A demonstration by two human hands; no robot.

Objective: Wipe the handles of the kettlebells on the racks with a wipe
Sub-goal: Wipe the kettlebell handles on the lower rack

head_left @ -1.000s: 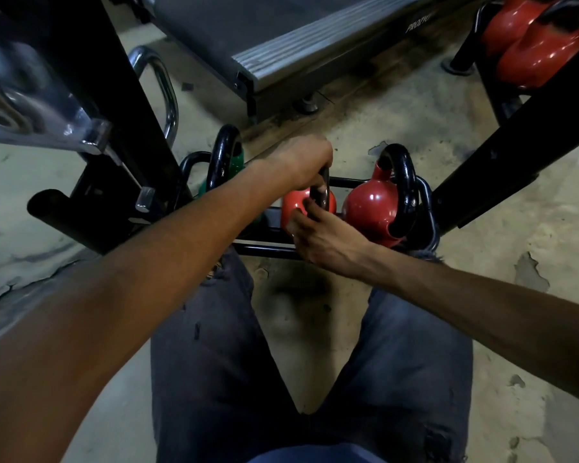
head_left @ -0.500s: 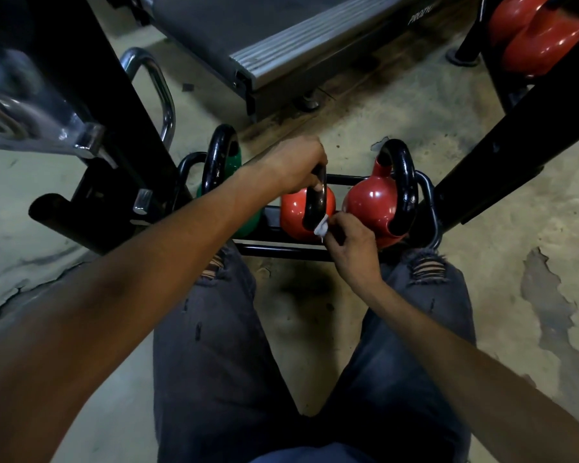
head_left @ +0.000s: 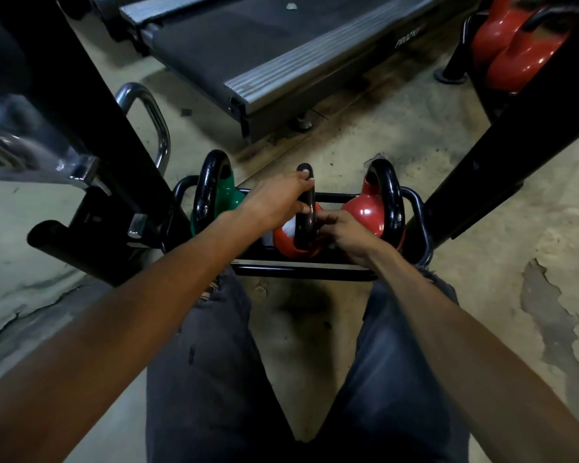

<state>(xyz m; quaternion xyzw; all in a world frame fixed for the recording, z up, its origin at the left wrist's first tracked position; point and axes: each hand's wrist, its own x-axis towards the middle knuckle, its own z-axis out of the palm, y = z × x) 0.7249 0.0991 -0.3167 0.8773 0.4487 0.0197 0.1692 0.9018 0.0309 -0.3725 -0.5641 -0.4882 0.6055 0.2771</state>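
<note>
While the left hand [head_left: 278,199] clamps the middle kettlebell's handle [head_left: 306,225], at twelve o'clock on the rack [head_left: 301,272], the right hand [head_left: 348,228] pinches the wipe [head_left: 290,227] round its base; mid-wipe, I'd judge; next, the three-o'clock neighbour's handle [head_left: 390,195].

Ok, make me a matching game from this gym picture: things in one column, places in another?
1 green kettlebell
2 middle red kettlebell
3 treadmill
4 wipe

A on the floor behind the rack
B left end of the rack
C white, pinched at the handle by the right hand
D handle gripped by the left hand

Pairs: 1-B, 2-D, 3-A, 4-C
</note>
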